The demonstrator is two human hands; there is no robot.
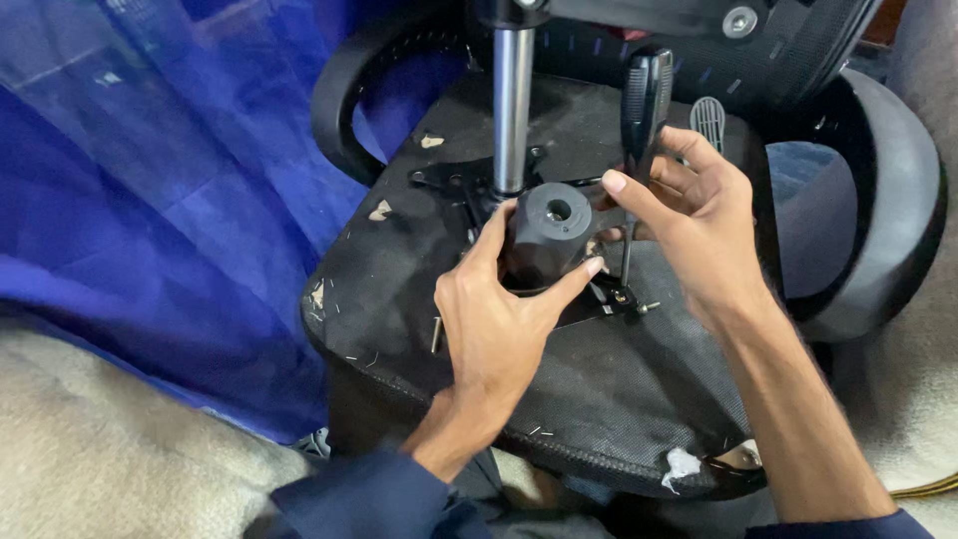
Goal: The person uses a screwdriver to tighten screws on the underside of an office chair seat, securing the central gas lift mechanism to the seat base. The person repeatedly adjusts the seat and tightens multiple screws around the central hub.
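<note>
Left hand (499, 319) clasped the stiff, weighty-looking black cylinder (547, 235) around its sides; right hand (699, 225) pinched the screwdriver (644, 110) handle.

We see a black screwdriver (639, 150) standing nearly upright, its ribbed, glossy handle at the top and its thin metal shaft running down to the black metal plate on the underside of an overturned chair seat. Just to its left we see a dark cylindrical piece (544, 235), matte, with a flat round top face and a small hole in the middle, tilted slightly and sitting beside the chair's shiny metal column
</note>
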